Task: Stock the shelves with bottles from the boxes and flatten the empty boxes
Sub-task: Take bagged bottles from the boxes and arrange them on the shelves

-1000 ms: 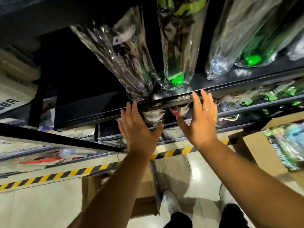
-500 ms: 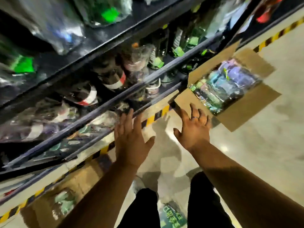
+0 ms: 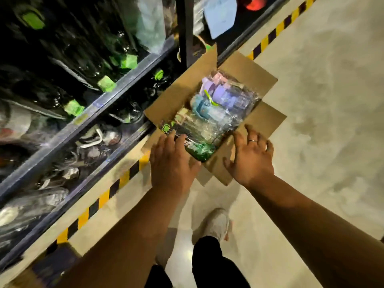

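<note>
Cardboard box (image 3: 249, 69) lies below both spread hands (image 3: 172, 163) (image 3: 252, 161).

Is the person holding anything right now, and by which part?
Nothing is held. Both hands are open, fingers spread: the left hand hovers by the green bottle in the box, the right hand over the box's near flap.

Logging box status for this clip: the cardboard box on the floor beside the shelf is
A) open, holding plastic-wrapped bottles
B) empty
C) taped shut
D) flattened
A: the cardboard box has its flaps spread open, with plastic-wrapped bottles lying inside.
</note>
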The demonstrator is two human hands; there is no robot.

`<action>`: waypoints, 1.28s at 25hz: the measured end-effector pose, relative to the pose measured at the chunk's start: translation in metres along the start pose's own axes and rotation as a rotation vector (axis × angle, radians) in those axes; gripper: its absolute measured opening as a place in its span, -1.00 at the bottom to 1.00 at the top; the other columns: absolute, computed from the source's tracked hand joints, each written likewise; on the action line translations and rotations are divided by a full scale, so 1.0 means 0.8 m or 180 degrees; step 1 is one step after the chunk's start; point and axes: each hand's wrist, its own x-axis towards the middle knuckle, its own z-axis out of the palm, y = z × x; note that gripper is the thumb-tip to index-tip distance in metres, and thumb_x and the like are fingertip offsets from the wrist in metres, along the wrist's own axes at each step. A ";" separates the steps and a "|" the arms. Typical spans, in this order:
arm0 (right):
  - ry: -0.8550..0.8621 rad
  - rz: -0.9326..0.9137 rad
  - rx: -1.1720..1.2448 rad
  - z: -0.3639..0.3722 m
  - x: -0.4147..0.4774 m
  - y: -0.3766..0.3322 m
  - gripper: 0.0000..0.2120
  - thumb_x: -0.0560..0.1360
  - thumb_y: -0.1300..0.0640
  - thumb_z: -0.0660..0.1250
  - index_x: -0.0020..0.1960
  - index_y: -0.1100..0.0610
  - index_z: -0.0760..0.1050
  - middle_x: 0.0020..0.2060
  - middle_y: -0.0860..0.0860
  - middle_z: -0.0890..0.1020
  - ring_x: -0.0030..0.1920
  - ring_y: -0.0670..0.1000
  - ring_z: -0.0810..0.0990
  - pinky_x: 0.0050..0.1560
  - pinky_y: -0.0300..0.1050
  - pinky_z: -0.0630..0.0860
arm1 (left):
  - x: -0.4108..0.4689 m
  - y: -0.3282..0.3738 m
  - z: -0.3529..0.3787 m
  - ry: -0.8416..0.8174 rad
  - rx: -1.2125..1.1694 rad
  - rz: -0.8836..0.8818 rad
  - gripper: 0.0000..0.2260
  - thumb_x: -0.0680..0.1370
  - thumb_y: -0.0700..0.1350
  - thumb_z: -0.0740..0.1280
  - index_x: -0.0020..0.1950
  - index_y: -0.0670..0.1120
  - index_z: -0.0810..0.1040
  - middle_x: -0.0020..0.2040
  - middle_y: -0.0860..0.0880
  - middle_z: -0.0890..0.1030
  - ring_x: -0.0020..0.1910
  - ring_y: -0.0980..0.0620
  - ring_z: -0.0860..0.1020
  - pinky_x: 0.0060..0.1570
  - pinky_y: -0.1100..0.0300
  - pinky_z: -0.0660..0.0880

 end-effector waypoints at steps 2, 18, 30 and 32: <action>-0.0037 0.0018 -0.0047 -0.004 0.037 0.015 -0.28 0.42 -0.15 0.37 0.51 -0.02 0.22 0.54 0.13 0.15 0.48 0.22 0.20 0.44 0.20 0.12 | 0.029 0.013 0.007 0.0023 -0.0080 0.0029 -0.29 0.45 0.12 0.47 0.53 -0.05 0.31 0.57 -0.11 0.26 0.56 -0.14 0.16 0.49 -0.04 0.03; -0.0865 0.0000 -0.0231 0.104 0.351 0.061 -0.28 0.48 -0.06 0.37 0.52 0.13 0.15 0.47 0.22 0.23 0.44 0.27 0.23 0.35 0.19 0.28 | 0.238 0.026 0.109 -0.0675 0.0000 -0.0084 -0.26 0.45 0.13 0.48 0.53 -0.07 0.26 0.53 -0.13 0.30 0.50 -0.16 0.25 0.47 -0.09 0.20; -0.1569 -0.0123 0.0785 0.112 0.393 0.105 -0.15 0.30 -0.21 0.54 0.43 0.14 0.30 0.29 0.14 0.45 0.23 0.15 0.46 0.13 -0.01 0.46 | 0.300 0.101 0.170 -0.1052 -0.1795 -0.1935 -0.50 0.57 0.11 0.34 0.47 0.02 0.35 0.36 -0.08 0.50 0.27 -0.12 0.50 0.17 -0.03 0.50; -0.1712 -0.0176 0.1669 0.096 0.379 0.113 -0.33 0.31 -0.15 0.56 0.27 0.11 0.39 0.07 0.01 0.52 -0.05 -0.04 0.49 -0.09 -0.15 0.46 | 0.317 0.115 0.162 -0.0904 -0.2849 -0.2628 -0.43 0.41 0.41 0.27 0.31 0.13 0.49 0.23 -0.04 0.61 0.13 -0.07 0.60 0.11 -0.05 0.54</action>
